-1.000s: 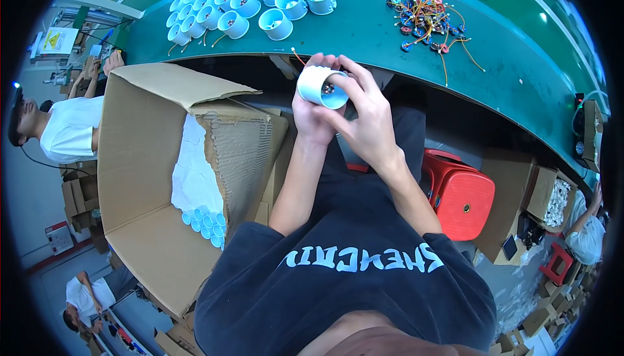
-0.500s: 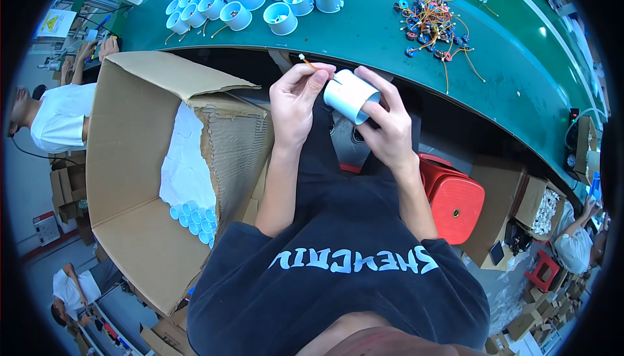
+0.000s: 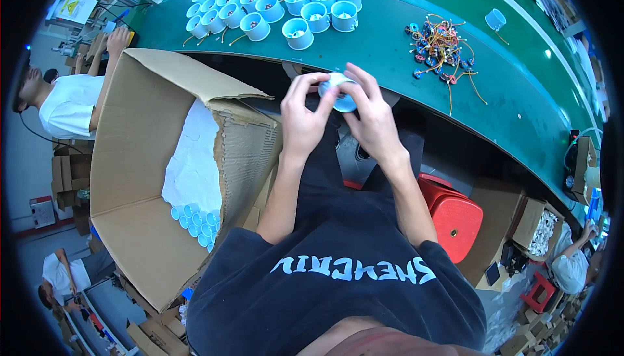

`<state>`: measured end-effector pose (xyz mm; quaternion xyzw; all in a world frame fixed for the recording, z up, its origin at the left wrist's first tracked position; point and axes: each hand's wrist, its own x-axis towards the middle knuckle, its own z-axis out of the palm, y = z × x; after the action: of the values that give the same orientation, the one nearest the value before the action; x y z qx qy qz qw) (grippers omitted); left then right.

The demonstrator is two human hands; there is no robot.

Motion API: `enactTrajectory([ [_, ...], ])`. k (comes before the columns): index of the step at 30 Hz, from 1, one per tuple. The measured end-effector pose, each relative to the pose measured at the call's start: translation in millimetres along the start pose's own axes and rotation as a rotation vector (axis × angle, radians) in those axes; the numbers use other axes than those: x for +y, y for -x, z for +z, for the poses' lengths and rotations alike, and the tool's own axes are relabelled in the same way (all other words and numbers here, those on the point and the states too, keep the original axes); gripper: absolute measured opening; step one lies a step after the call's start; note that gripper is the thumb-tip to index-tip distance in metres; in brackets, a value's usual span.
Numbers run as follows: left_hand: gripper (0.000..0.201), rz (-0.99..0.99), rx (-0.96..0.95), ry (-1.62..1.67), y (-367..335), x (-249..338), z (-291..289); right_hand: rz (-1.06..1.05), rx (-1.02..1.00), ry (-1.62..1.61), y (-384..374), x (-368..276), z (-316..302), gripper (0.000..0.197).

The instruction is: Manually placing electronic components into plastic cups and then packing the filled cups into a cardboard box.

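Note:
Just off the near edge of the workbench, both my hands close around a short light-blue plastic cylinder (image 3: pixel 346 103), its open end facing up toward me. My left hand (image 3: pixel 304 122) grips its left side with thumb and fingers. From the right, my right hand (image 3: pixel 376 122) holds it, fingers bent over the rim. What lies inside is mostly hidden by my fingers. Beyond my hands, several similar cylinders (image 3: pixel 298 35) stand on the bench with small parts in them; orange wires trail from some. A tangled pile of small coils with wires (image 3: pixel 442 47) lies to the right.
One light-blue cylinder (image 3: pixel 495 19) sits apart at the far right of the green workbench (image 3: pixel 383 50). At my left stands a big open cardboard box (image 3: pixel 130 161) with more cylinders (image 3: pixel 196 224) inside. A red stool (image 3: pixel 457 223) is at my right. Other people work nearby.
The cylinder has tipped so its open end now faces me, and my hands have come together around it. The orange wire at my left fingertips no longer shows.

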<state>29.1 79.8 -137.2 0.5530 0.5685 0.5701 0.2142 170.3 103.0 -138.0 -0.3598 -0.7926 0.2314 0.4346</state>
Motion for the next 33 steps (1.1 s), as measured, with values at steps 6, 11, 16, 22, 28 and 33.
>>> enactTrajectory([
  [6,0.021,-0.218,0.263,-0.317,-43.4,-37.3,-14.1,0.153,0.142,-0.312,-29.1,22.2,44.1,0.048],
  [11,0.023,-0.217,0.449,-0.412,-63.0,-60.0,-21.5,0.007,0.186,-0.004,-63.0,26.5,54.7,0.041],
  [16,0.025,-0.005,0.483,-0.562,-71.0,-38.1,-18.4,0.014,-0.068,0.23,-110.8,46.8,65.5,0.03],
  [22,0.024,-0.226,0.417,-0.525,-71.0,-26.9,-39.9,-0.044,-0.057,0.137,-118.9,25.6,42.2,0.018],
  [28,0.026,-0.098,0.517,-0.576,-113.5,-50.9,-33.1,0.033,0.057,-0.029,-79.5,13.6,-9.7,0.018],
  [33,0.034,-0.253,0.569,-0.134,-132.0,-85.8,-8.1,0.373,0.186,-0.343,-26.5,18.7,-44.6,0.017],
])
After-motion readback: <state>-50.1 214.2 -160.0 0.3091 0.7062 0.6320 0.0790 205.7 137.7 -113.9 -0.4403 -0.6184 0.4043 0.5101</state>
